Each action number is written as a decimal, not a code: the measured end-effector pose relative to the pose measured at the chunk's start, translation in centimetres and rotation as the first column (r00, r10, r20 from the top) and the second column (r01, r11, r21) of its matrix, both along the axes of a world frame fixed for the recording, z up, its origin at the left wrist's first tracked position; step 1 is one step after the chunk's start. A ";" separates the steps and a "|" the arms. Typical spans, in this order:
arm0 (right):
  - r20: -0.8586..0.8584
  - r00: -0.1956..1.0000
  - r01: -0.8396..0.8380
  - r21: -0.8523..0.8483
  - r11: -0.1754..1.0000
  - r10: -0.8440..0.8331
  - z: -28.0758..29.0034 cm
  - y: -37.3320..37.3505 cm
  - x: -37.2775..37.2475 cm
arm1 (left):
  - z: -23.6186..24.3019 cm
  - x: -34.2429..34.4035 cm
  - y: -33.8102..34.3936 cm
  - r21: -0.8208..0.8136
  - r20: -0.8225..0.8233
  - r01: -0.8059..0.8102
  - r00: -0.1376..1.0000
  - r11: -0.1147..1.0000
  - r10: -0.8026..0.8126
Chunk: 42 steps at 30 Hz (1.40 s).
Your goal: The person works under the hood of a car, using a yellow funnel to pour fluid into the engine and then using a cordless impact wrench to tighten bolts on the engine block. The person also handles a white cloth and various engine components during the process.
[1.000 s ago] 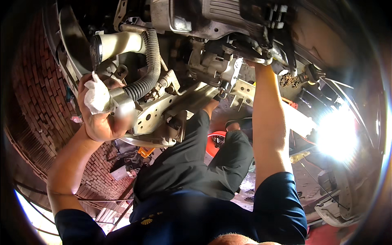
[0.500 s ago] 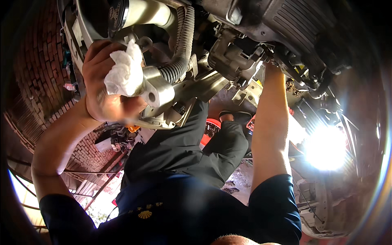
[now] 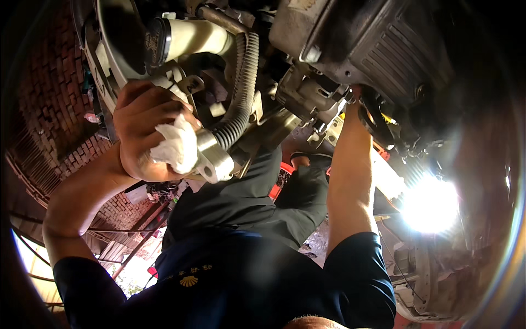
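Note:
My left hand [image 3: 143, 136] is closed around a crumpled white rag [image 3: 176, 146] and presses it against a silver metal fitting [image 3: 213, 160] on the underside of a vehicle. A grey corrugated hose [image 3: 242, 93] runs up from that fitting toward a cream-coloured pipe [image 3: 198, 36]. My right arm reaches straight up at the centre right. My right hand [image 3: 357, 107] disappears behind a dark bracket under a ribbed dark casing [image 3: 386, 52], so its fingers are hidden.
Engine and suspension parts fill the whole upper view. A brick wall [image 3: 49, 101] stands at the left. Strong glare [image 3: 430, 205] washes out the right side, with a wheel hub [image 3: 430, 282] below it. My dark shirt and trousers fill the lower middle.
My left hand has slid with the rag from the upper hose down onto the silver fitting. The view has moved closer to the parts. My right arm stays raised in place.

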State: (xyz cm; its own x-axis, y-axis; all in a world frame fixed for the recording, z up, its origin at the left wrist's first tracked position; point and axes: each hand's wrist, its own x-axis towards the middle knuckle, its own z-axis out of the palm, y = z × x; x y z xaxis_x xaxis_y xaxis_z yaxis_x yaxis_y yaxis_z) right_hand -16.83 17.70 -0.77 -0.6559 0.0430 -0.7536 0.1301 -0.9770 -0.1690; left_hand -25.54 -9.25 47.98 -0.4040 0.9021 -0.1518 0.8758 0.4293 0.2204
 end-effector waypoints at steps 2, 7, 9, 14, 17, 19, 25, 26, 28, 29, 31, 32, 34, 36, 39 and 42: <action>0.005 1.000 0.016 -0.019 1.000 -0.016 0.0 -0.4 -0.2 | 0.3 -0.1 0.0 0.008 0.023 -0.007 1.000 1.000 0.006; 0.022 0.998 0.051 -0.058 0.997 -0.050 -0.2 -1.2 -0.5 | 0.0 0.0 -0.9 0.018 0.032 0.002 0.999 1.000 -0.002; 0.022 0.997 0.069 -0.076 0.995 -0.067 -0.3 -1.8 -0.7 | -0.1 0.2 -0.8 0.072 0.035 0.001 0.999 0.997 -0.003; 0.011 0.989 0.148 -0.115 0.982 -0.148 0.0 -2.1 -0.7 | 0.6 0.4 -1.1 0.050 0.033 0.002 0.999 0.999 -0.004; -0.004 0.983 0.182 -0.147 0.972 -0.185 -0.7 -2.7 -0.7 | -1.5 0.6 -1.3 0.274 -0.132 0.077 0.990 0.959 -0.042; -0.014 0.972 0.228 -0.162 0.960 -0.234 -0.5 -2.2 -1.0 | -1.5 0.6 -1.7 0.232 -0.140 0.151 0.983 0.961 -0.121; 0.030 0.925 0.378 -0.178 0.909 -0.379 1.9 -3.9 1.6 | 0.0 0.7 0.0 0.079 -0.170 0.114 0.980 0.990 -0.099; 0.011 0.974 0.227 -0.162 0.960 -0.228 2.4 -4.2 2.6 | -0.2 1.2 -0.6 0.095 -0.078 -0.004 0.997 0.995 0.012; -0.036 0.983 0.170 -0.193 0.966 -0.181 2.7 -4.1 3.5 | -0.2 1.6 -0.8 0.102 -0.072 -0.003 0.997 0.995 0.010; -0.097 0.971 0.201 -0.169 0.965 -0.220 2.6 -3.9 3.5 | 0.2 1.8 0.1 0.074 -0.090 -0.003 0.996 0.997 0.010; -0.107 0.962 0.228 -0.200 0.953 -0.253 2.0 -3.3 2.9 | 0.2 1.5 -0.2 0.050 -0.073 0.021 0.997 0.999 -0.017; -0.111 0.959 0.231 -0.229 0.945 -0.262 1.5 -3.1 2.9 | 0.2 1.3 -0.2 0.026 -0.051 0.021 0.998 0.999 -0.019; -0.101 0.936 0.291 -0.318 0.902 -0.337 1.2 -3.5 2.6 | 0.2 1.5 -0.1 0.048 -0.046 0.040 0.998 0.998 -0.038; 0.042 0.924 0.379 -0.253 0.890 -0.381 1.5 -4.0 2.3 | 0.2 1.3 -0.4 0.008 -0.031 0.047 0.998 0.999 -0.047; -0.076 0.872 0.451 -0.260 0.854 -0.483 -0.9 -2.5 5.7 | -0.3 1.6 1.4 0.026 -0.047 0.072 0.996 0.997 -0.070; 0.200 0.763 0.646 -0.247 0.722 -0.615 3.1 -7.5 8.2 | 0.0 1.7 -0.9 -0.015 -0.044 -0.008 0.999 1.000 0.008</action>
State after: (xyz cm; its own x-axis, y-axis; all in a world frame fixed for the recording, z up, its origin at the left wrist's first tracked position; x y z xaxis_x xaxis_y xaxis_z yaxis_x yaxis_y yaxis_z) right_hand -8.66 10.20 2.29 -0.4780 0.1947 -0.8565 -0.5334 -0.8391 0.1069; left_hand -23.86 -10.11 48.03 -0.4178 0.8965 -0.1473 0.8810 0.4394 0.1754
